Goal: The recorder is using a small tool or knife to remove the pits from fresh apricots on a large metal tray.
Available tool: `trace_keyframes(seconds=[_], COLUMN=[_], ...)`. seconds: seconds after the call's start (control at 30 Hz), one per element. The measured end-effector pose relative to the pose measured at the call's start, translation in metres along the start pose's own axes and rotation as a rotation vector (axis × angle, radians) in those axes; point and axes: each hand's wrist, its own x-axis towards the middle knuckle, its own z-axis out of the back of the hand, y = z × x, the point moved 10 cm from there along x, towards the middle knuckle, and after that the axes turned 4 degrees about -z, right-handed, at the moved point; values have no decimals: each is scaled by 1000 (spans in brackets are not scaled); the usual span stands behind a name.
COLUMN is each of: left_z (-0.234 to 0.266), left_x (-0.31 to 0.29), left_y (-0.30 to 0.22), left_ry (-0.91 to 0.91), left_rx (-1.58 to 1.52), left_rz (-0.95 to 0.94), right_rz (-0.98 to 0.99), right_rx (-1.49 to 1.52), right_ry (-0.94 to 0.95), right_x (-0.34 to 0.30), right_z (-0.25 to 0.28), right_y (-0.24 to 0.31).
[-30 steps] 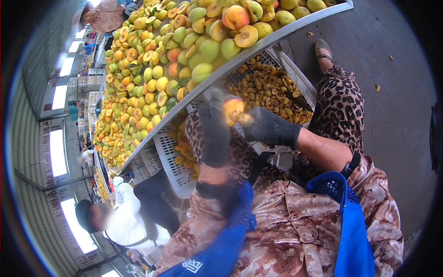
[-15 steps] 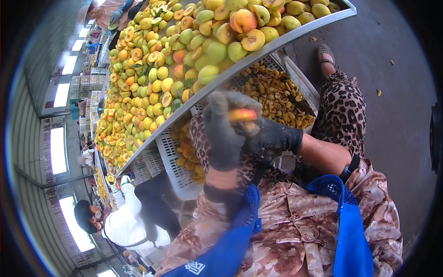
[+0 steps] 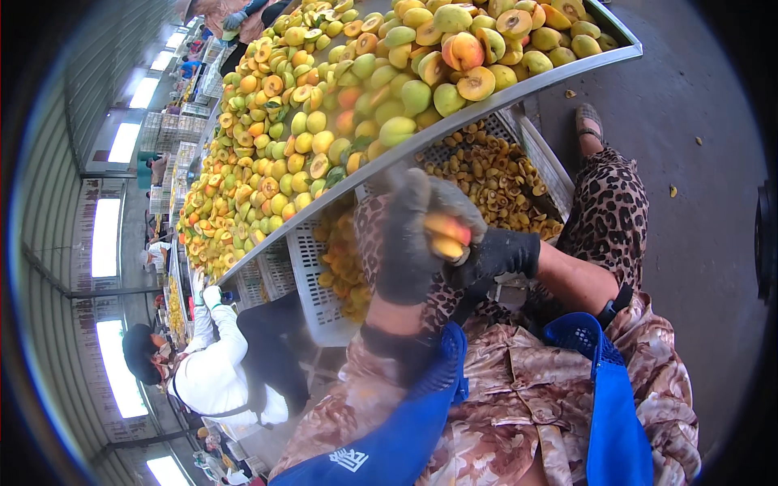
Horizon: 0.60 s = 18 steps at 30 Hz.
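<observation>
Both my hands wear dark, dusty gloves and meet in front of my lap, just off the metal edge of the table. Between them is a cut peach (image 3: 448, 230), red and yellow, its pieces close together. My left hand (image 3: 408, 243) is closed around it from the left, and my right hand (image 3: 493, 253) closes on it from the lower right. Part of the fruit is hidden by the fingers. Any small tool in the right hand is hidden from view.
A metal-edged table (image 3: 519, 95) slopes away, heaped with whole and halved peaches (image 3: 324, 146). Below it are a crate (image 3: 551, 166) of small cup-shaped fruit pieces and a white crate (image 3: 316, 283) of yellow pieces. A co-worker in white (image 3: 215, 377) is at the left.
My hands have shifted slightly down and right with the view. The peach has turned, and a gap now shows between its pieces. The co-worker's hands have moved.
</observation>
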Motion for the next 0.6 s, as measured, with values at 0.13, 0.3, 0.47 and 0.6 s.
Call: trace_keyframes(seconds=[0.13,0.3,0.47,0.6], left_z=[91,150,68,54], left_x=[10,36,113,153], left_y=[-9,-72,-35,-26], left_ry=[-259,-397,-89,-40], left_rx=[-112,1056,1262,1368], left_rz=[-149,-565,-802,-592], right_rz=[33,-123,-255,-286], right_rx=[-250,-246,76,220], right_ry=[-73,-581,-610,-625], right_x=[20,4,-1,-1], right_z=[-7,62,77,86], right_y=[-12,-32,-45,-45])
